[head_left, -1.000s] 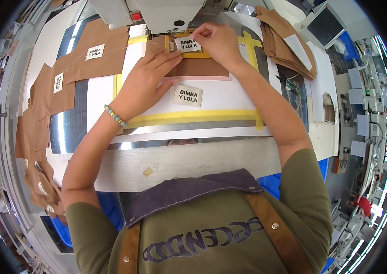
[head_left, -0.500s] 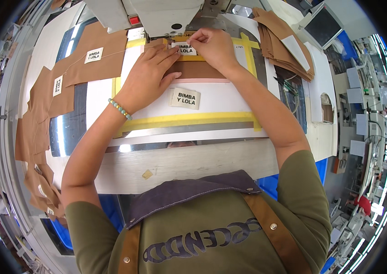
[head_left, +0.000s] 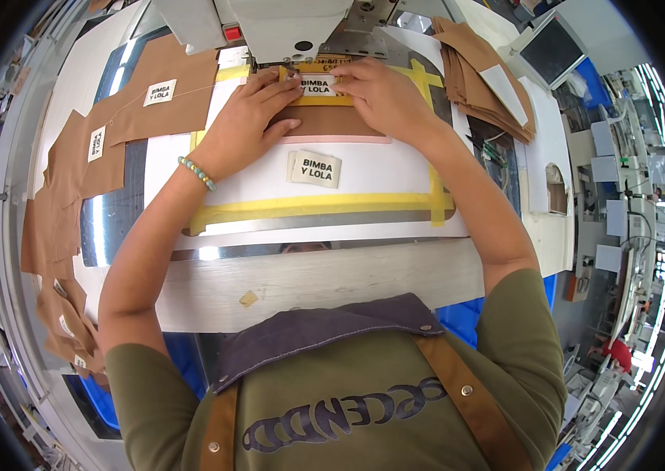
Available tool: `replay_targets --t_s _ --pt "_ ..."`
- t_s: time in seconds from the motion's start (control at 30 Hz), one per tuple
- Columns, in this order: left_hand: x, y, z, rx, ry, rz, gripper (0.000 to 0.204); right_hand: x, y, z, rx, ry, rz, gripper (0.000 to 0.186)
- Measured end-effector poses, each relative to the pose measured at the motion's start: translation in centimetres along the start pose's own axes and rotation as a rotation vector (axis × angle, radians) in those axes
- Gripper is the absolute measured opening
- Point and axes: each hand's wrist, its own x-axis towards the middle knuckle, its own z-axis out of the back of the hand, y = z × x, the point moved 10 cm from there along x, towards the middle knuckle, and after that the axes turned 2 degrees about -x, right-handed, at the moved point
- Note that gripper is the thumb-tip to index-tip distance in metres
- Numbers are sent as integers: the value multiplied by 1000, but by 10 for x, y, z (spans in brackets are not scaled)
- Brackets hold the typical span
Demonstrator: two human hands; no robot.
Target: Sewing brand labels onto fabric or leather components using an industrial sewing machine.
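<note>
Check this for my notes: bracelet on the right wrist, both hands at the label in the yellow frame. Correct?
No: the head view shows the bracelet on the left wrist. Left hand and right hand are at the label in the yellow frame.

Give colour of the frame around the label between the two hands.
Yellow. The frame around the label shows best in the head view.

Near the worktop's (head_left: pixel 348 275) near edge, left of its middle, a small tan scrap (head_left: pixel 248 298) is seen. Below that edge, toward both ends, blue containers (head_left: pixel 458 318) are partly hidden. By the right edge, toward the far corner, a dark-screened monitor (head_left: pixel 552 51) is placed. Farther right, cluttered benches are lit by white tubes (head_left: pixel 660 102).
</note>
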Motion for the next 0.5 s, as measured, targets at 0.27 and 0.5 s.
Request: replay_targets --t_s 0.27,0.5 --pt "-2 1 8 -30 -13 27 48 -3 27 -16 -4 90 191 42" --pt "-12 14 19 57 32 107 50 5 25 -25 -3 191 164 50"
